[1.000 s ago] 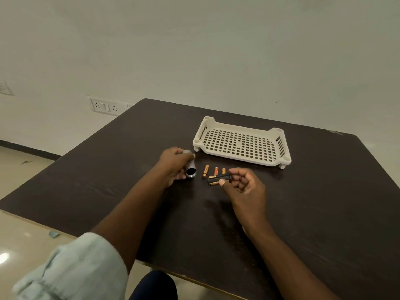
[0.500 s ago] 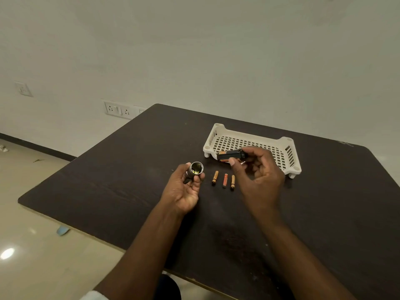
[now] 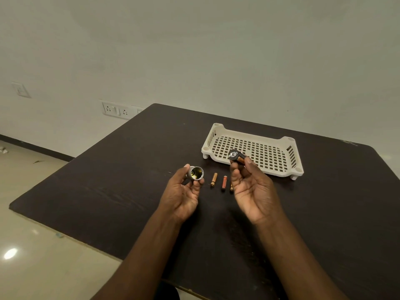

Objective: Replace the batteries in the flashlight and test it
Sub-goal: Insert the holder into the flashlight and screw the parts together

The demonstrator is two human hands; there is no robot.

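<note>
- Spanning most of the lower view, a dark wooden table (image 3: 129, 180) stands before a pale wall (image 3: 194, 50); a white socket strip (image 3: 115, 110) is fixed to the wall beyond the table's far left corner, and a single switch plate (image 3: 21, 90) sits farther left.
- Glossy beige floor (image 3: 43, 256) shows at the left, below the table edge.
- White slotted plastic tray (image 3: 279, 152), on short legs, rests on the far right part of the table; nothing can be seen lying in it.
- Right hand (image 3: 251, 187), palm turned toward the camera, is raised above the table just near of the tray; its thumb and fingertips pinch the black battery holder (image 3: 237, 157), whose round metal end faces the camera, with an orange-brown cell visible in its side.
- Left hand (image 3: 184, 193), palm up, is well apart from the right hand; its thumb and fingers curl round the silver flashlight body (image 3: 195, 173), held above the table with the open end toward the camera and a yellowish hollow showing inside.
- Three loose batteries lie on the table between the two hands, roughly parallel: a brown battery (image 3: 213, 179) at left, a red battery (image 3: 224, 183) in the middle, and a third battery (image 3: 231, 188) at right, mostly hidden behind the right hand.
</note>
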